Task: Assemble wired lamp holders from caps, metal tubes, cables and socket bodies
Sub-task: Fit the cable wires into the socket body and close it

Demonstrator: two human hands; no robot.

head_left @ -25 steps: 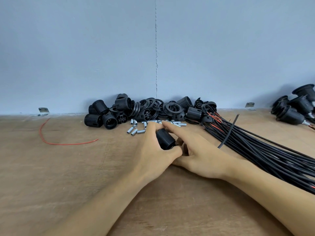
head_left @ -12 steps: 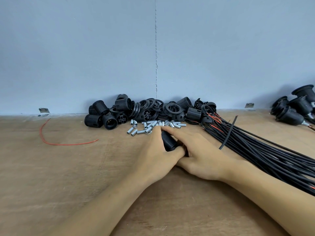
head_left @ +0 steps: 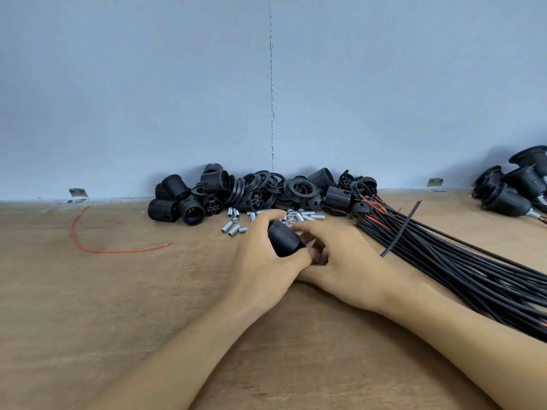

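Observation:
A black threaded socket body (head_left: 284,239) is held tilted just above the wooden table (head_left: 118,306), near its middle. My left hand (head_left: 262,263) grips it from the left, thumb under its near end. My right hand (head_left: 347,263) meets it from the right, with fingers curled against its lower end; what those fingers cover is hidden. Short metal tubes (head_left: 233,229) lie scattered just beyond my hands. Behind them, against the wall, is a pile of black socket bodies, caps and rings (head_left: 251,193). A bundle of black cables (head_left: 450,261) with red wire ends runs off to the right.
Several assembled lamp holders (head_left: 509,190) lie at the far right by the wall. A loose red wire (head_left: 88,247) curves across the table on the left. Metal brackets (head_left: 77,193) fix the table to the blue wall.
My right index finger, earlier stretched over the socket body, has drawn back and curled at its lower end. The socket body has turned slightly between both hands.

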